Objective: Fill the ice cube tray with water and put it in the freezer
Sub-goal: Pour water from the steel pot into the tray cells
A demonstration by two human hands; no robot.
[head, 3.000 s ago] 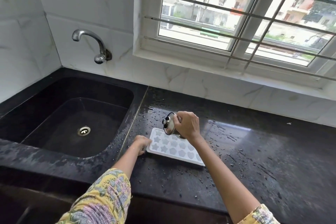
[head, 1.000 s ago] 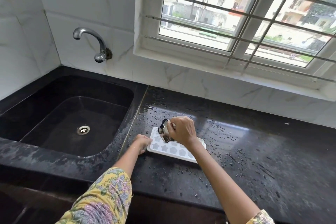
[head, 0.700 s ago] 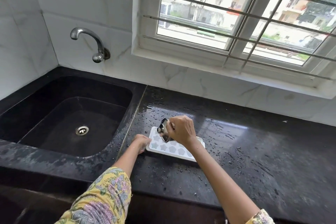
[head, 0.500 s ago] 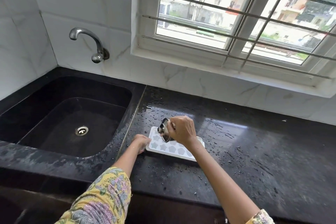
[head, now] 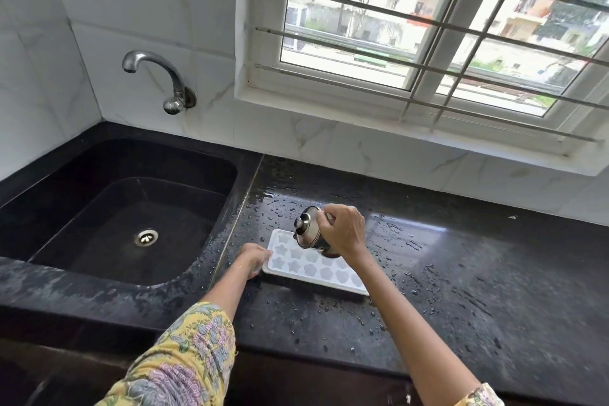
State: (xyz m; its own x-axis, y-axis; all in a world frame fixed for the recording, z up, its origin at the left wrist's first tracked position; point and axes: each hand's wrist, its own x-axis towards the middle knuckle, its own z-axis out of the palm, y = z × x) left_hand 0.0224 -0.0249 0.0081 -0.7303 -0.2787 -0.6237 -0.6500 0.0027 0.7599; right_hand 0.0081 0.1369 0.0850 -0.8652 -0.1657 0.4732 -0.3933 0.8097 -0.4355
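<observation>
Head view: right hand (head: 344, 234) grips a small steel cup (head: 308, 231), fingers (head: 326, 217) curled round it, tipped mouth-down over the far left end of the ice cube tray (head: 313, 265). Three seconds back I had the cup more upright over the same corner; now it's tilted much steeper and its base faces the camera. I read that as the cup nearly emptied. Tray hasn't shifted on the desk (head: 461, 273).

Left hand (head: 255, 259) rests against the tray's left short edge, fingers bent round the rim, steadying it as before.

Tray sits flat near the desk's left edge, just beside the seam to the sink (head: 131, 208), long side angled toward the front edge. Can't tell how many cells hold water; the near cells look pale and uniform.

Judgement: pour step is close to done or needs a refill from the tap (head: 155, 76). Freezer step not started, and no freezer is in view.

Room: desk is open to the right and toward the back wall, scattered with water drops. Front edge is near the tray's long side. Wet surface plus a full flexible tray means a spill risk on lift, so I'd lift level with both hands.
</observation>
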